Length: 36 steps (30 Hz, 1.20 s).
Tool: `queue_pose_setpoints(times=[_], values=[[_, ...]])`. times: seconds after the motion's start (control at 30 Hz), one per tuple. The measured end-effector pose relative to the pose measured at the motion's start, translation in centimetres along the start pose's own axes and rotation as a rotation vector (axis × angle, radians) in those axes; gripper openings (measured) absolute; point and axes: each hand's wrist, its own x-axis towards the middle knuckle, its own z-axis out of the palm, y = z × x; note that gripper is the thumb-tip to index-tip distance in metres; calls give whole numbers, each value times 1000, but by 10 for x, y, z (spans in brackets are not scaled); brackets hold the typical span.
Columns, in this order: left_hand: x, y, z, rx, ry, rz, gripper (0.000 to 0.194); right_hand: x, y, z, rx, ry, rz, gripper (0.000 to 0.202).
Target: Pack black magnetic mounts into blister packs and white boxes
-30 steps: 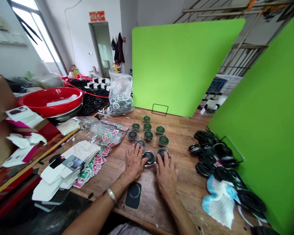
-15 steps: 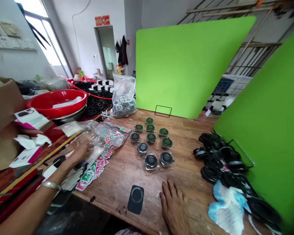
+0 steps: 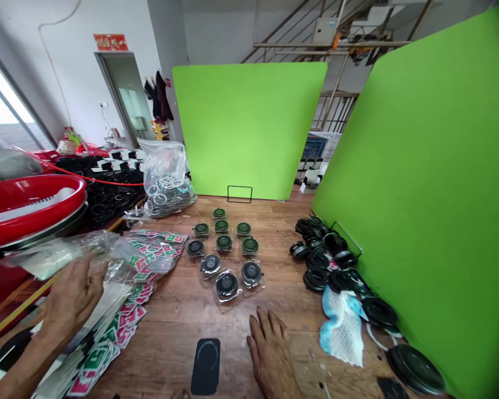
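Observation:
My left hand (image 3: 72, 296) is at the left side of the table, its fingers bent and closed on a clear plastic bag (image 3: 103, 252); the fingertips are partly hidden. Below and beside it lies a long fanned stack of printed cards (image 3: 120, 332) in pink, green and white. My right hand (image 3: 270, 349) rests flat on the wooden tabletop, fingers spread, holding nothing. Left of it lies a dark card with a ring outline (image 3: 206, 366). Beyond, several round black discs in clear wrappers, such as the nearest disc (image 3: 227, 284), sit in loose rows.
Black round parts (image 3: 328, 249) are heaped at right, near a blue-and-white cloth (image 3: 343, 327). Green panels (image 3: 249, 127) stand behind and to the right. A bag of rings (image 3: 166, 183) and a red basin (image 3: 33, 202) are at left.
The view has swung right, so the scene sits further left. My left hand remains by the plastic bag and cards and shows more sharply. My right hand stays flat on the table.

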Motion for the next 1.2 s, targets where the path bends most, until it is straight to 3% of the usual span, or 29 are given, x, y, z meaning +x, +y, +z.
queue_pose_setpoints(times=[0.13,0.27,0.33,0.47,0.6,0.73,0.83,0.9,1.03,1.13,1.2], values=[[-14,41,3,43,61,193,26,2,-2,0,48,-46,25,36],[-49,67,30,-96,-56,335,27,0,-4,-10,119,-116,101,35],[-72,74,45,-179,-100,406,27,1,1,-22,183,-144,71,32],[-109,94,61,-321,-191,476,24,30,40,-58,163,-80,131,30],[-120,132,57,-483,-287,529,23,96,101,-84,-69,11,333,38],[-116,178,52,-762,-386,234,20,155,139,-77,-83,-39,423,52],[-114,204,49,-924,-580,79,21,163,138,-68,-50,-81,410,45],[-115,219,47,-1027,-756,-79,23,147,123,-68,-19,-85,376,45],[-118,244,45,-1486,-1092,-651,39,79,64,-81,141,-50,365,55],[-119,254,46,-1812,-1165,-928,45,26,28,-89,711,-24,152,44],[-119,253,46,-1785,-1168,-943,40,3,32,-90,750,-2,96,40]])
